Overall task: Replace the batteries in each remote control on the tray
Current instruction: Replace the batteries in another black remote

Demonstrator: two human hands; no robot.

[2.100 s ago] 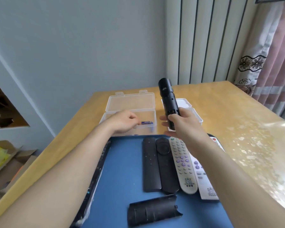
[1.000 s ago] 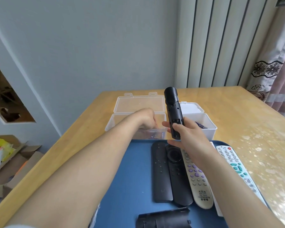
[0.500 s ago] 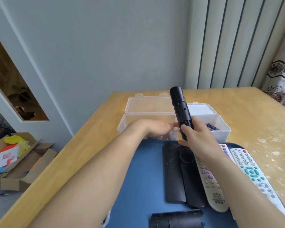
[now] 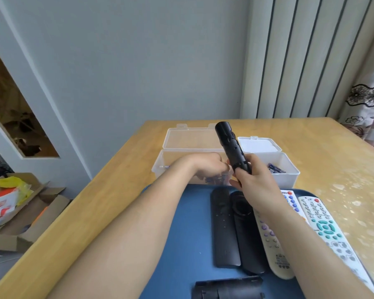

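Note:
My right hand (image 4: 253, 180) grips a black remote (image 4: 231, 145) by its lower end and holds it upright over the tray's far edge. My left hand (image 4: 205, 166) reaches into the clear box (image 4: 166, 162), fingers curled down over the purple batteries (image 4: 216, 180) inside; its fingertips are hidden. On the blue tray (image 4: 188, 244) lie two black remotes (image 4: 224, 229), a beige remote (image 4: 272, 249) and a white remote with teal buttons (image 4: 326, 229). A loose black battery cover (image 4: 227, 288) lies at the tray's near edge.
A smaller white box (image 4: 289, 175) holding batteries (image 4: 275, 168) stands right of the clear box, lid open. Another white remote (image 4: 289, 199) peeks out behind my right wrist. The table's left edge drops to cardboard boxes (image 4: 15, 212) on the floor. A wall stands behind the table.
My left hand has moved right inside the clear box, close to the held remote. My right hand keeps the black remote upright. The view has swung to the left.

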